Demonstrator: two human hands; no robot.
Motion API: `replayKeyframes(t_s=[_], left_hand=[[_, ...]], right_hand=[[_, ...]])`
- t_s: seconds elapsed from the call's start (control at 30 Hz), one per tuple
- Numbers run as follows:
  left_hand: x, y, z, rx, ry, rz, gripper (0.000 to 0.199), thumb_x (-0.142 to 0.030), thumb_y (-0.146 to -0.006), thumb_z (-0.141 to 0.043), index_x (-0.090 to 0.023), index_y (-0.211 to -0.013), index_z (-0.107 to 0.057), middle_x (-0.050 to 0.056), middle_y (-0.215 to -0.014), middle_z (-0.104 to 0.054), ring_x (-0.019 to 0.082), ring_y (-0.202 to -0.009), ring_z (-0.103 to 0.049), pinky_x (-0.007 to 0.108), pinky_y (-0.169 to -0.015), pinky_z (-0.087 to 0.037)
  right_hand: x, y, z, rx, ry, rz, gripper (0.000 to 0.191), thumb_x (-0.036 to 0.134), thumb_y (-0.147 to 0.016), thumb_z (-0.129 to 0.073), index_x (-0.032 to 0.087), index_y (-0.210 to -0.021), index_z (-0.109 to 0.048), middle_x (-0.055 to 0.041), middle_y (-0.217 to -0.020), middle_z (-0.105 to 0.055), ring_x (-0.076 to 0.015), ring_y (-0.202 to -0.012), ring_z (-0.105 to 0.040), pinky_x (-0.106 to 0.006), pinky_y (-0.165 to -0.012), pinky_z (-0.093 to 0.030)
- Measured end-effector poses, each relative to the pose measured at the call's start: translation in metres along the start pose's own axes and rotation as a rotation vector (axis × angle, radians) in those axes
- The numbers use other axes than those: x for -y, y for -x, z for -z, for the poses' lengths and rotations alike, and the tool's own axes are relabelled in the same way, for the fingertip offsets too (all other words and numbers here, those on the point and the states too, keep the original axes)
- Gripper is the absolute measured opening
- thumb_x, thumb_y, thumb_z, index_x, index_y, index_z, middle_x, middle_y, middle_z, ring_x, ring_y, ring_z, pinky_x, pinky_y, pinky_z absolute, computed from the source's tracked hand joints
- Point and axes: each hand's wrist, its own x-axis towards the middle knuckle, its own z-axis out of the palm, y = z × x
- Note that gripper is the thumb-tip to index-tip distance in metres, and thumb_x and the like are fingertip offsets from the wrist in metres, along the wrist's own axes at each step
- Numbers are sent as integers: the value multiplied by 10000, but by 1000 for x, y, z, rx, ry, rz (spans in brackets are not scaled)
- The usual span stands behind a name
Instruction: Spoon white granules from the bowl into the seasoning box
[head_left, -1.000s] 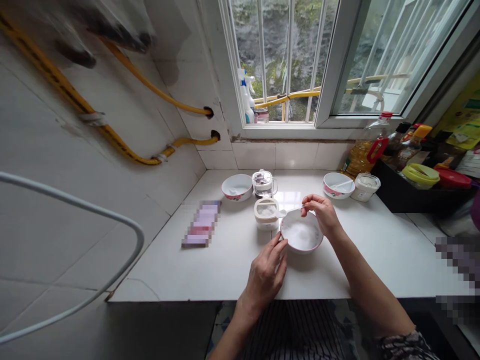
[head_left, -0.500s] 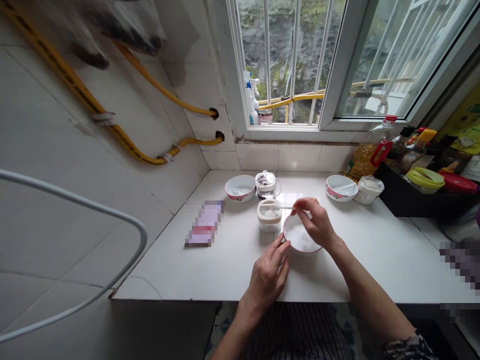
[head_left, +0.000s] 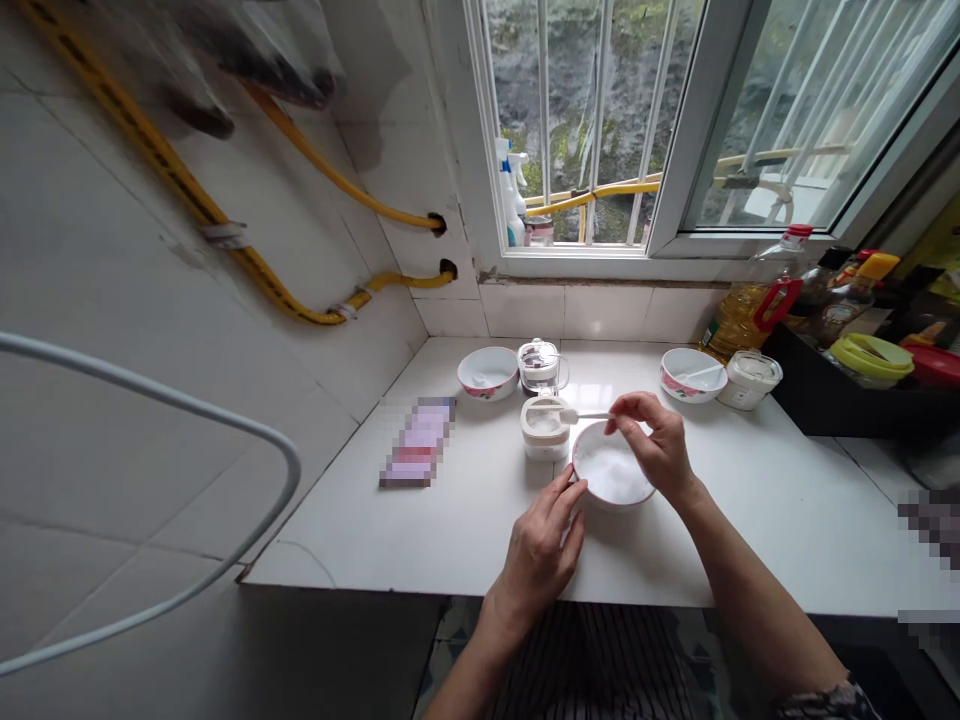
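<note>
My right hand (head_left: 656,447) is closed in a pinch on the handle of a small white spoon (head_left: 592,415). The spoon is level, its head at the right rim of a white seasoning jar (head_left: 546,440) that stands open. Below this hand is a bowl (head_left: 613,470) with a reddish rim, filled with white granular stuff. At the bowl's near left side, my left hand (head_left: 546,540) grips the rim with its fingertips. Directly behind the jar stands a second, clear-lidded jar (head_left: 538,368) with dark contents.
A flowered bowl (head_left: 487,375) stands at back left, another flowered bowl (head_left: 693,377) with a white spoon at back right. Beside that are a lidded white jar (head_left: 750,380), an oil bottle (head_left: 757,300) and a black bin (head_left: 817,395) of condiments. A blurred purple object (head_left: 420,443) lies left.
My right hand has moved right with the spoon, whose head has come from over the jar's opening to its right rim. My left hand stays at the bowl. The view has shifted slightly.
</note>
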Motion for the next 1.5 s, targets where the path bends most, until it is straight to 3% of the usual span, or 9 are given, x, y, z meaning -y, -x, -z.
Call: replayKeyframes(t_s=[0.07, 0.17, 0.33, 0.43, 0.67, 1.13, 1.23, 1.33, 1.5], left_hand=[[-1, -1, 1, 2, 2, -2, 406, -92, -944, -480, -192, -1336, -521, 149, -1373, -610, 245, -1249, -628, 378, -953, -617], [-1, -1, 1, -1, 5, -8, 401, -90, -946, -480, -186, -1334, -520, 157, -1374, -607, 247, -1252, -625, 381, -948, -619], [0, 0, 1, 6, -2, -11, 400, -91, -947, -486, -192, -1332, -521, 162, -1363, -613, 255, -1227, -643, 399, -945, -618], [1, 0, 1, 0, -8, -11, 400, -91, -946, -485, -190, -1332, -524, 168, -1360, -615, 263, -1225, -644, 407, -941, -619], [1, 0, 1, 1, 6, -8, 408, -91, -942, -491, -193, -1336, -525, 162, -1367, -612, 256, -1226, -643, 404, -954, -614], [0, -1, 1, -2, 9, -11, 398, -99, -951, -479, -198, -1334, -522, 155, -1359, -619, 259, -1246, -632, 401, -947, -619], [0, -1, 1, -7, 9, -15, 405, -100, -952, -476, -198, -1342, -516, 155, -1358, -620, 258, -1243, -634, 399, -944, -622], [0, -1, 0, -2, 11, -16, 413, -95, -951, -473, -199, -1349, -509, 154, -1361, -617, 257, -1249, -629, 392, -940, -624], [0, -1, 0, -5, 5, -12, 410, -82, -943, -474, -189, -1337, -512, 160, -1374, -605, 255, -1244, -631, 390, -942, -623]], right_hand=[[-1, -1, 7, -32, 14, -36, 133, 151, -793, -503, 235, -738, -591, -12, -636, -641, -210, -675, -581, -357, -709, -476], [-3, -3, 12, -17, 130, 65, 147, 137, -713, -490, 241, -630, -551, 16, -549, -564, -185, -593, -511, -366, -744, -459], [-5, -3, 1, 238, 200, 141, 155, 110, -680, -473, 227, -583, -505, 57, -490, -511, -119, -466, -359, -368, -809, -436], [-5, -2, -4, 289, 140, 24, 159, 117, -674, -462, 224, -565, -507, 36, -512, -558, -132, -504, -421, -339, -763, -431], [-8, -9, 6, 161, -266, -471, 117, 236, -625, -497, 210, -548, -582, 50, -398, -487, -114, -415, -401, -256, -485, -319], [-27, -19, 14, 2, -502, -642, 66, 232, -561, -558, 190, -545, -606, 31, -426, -533, -123, -414, -475, -288, -526, -404], [-23, -17, 7, -45, -506, -570, 81, 270, -642, -594, 200, -680, -612, 25, -504, -588, -158, -510, -560, -319, -625, -463], [-12, -10, -4, -65, -379, -360, 102, 308, -809, -572, 219, -858, -584, -6, -652, -671, -199, -656, -641, -366, -740, -494], [0, -1, -17, 147, 188, 283, 128, 128, -899, -478, 231, -890, -555, -25, -745, -704, -196, -704, -623, -457, -987, -414]])
